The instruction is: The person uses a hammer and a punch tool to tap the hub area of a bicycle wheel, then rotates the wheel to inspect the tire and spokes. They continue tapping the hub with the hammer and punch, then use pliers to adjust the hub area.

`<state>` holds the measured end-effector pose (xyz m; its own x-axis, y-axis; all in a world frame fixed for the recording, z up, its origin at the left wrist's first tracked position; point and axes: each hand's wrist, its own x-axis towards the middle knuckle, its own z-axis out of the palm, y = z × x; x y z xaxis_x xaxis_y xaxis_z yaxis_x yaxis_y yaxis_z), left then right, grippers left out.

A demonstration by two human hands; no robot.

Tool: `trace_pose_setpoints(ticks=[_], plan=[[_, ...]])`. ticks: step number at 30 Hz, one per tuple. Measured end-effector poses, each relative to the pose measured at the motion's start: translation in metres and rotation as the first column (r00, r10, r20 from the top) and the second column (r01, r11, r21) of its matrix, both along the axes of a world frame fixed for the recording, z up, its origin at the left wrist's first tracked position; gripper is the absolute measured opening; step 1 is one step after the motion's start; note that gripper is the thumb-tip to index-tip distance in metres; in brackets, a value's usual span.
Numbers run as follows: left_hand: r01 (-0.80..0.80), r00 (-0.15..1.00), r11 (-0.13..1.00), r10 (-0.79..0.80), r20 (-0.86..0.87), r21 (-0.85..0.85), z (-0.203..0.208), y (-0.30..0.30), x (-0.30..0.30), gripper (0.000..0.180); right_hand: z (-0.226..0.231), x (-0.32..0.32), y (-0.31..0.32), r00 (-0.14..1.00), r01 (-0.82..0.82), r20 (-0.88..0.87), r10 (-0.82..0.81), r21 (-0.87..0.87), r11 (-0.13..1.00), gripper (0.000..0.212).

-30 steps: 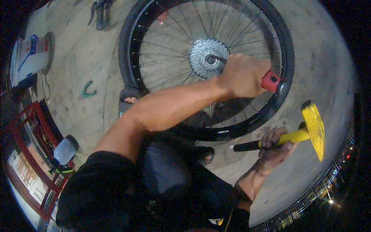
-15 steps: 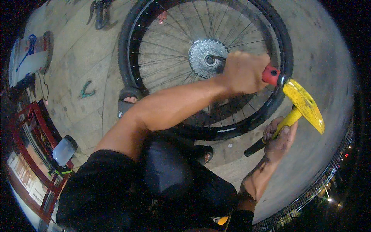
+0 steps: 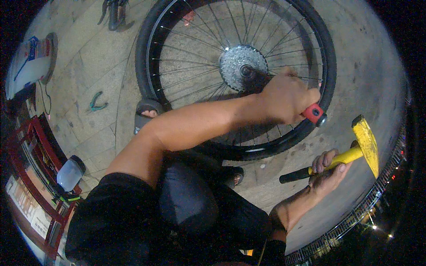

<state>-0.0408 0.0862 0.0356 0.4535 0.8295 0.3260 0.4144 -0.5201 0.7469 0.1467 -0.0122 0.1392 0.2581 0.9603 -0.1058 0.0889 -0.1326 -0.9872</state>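
My left hand (image 3: 286,97) is closed around a red-handled tool (image 3: 314,114), with the handle's dark metal end pointing out toward the lower right. Its working end is hidden by my hand. Past my fingers lies the silver cassette (image 3: 242,62) at the hub of a bicycle wheel (image 3: 146,57); the hand hangs over the spokes to the cassette's right. My right hand (image 3: 328,173) grips a hammer (image 3: 350,155) with a yellow head, yellow shaft and black grip end. The hammer is held apart from the tool, beyond the tyre at the lower right.
Green-handled pliers (image 3: 98,102) lie on the tiled floor to the left. Further left are a white tub (image 3: 33,64), a clear container with a dark lid (image 3: 71,174) and a red frame (image 3: 26,142). My sandalled foot (image 3: 148,113) is beside the tyre. A railing (image 3: 355,226) runs at the lower right.
The hammer head has come away from the tool's end and swung down to the right with my right hand. My left hand and the red handle have dropped lower, tilting away from the cassette.
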Motion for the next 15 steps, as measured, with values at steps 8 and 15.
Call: trace_pose_setpoints(ticks=[8,15], plan=[[0.023,0.991,0.985,0.001,0.135,-0.174,0.008,0.005,-0.003,0.027,0.002,-0.002,-0.007,0.999,-0.006,0.049,0.006,-0.006,1.000,0.079],[-0.036,0.997,0.988,0.046,0.063,-0.149,0.007,0.011,-0.010,0.024,0.000,-0.003,-0.009,0.999,-0.022,0.038,0.022,-0.009,1.000,0.077]])
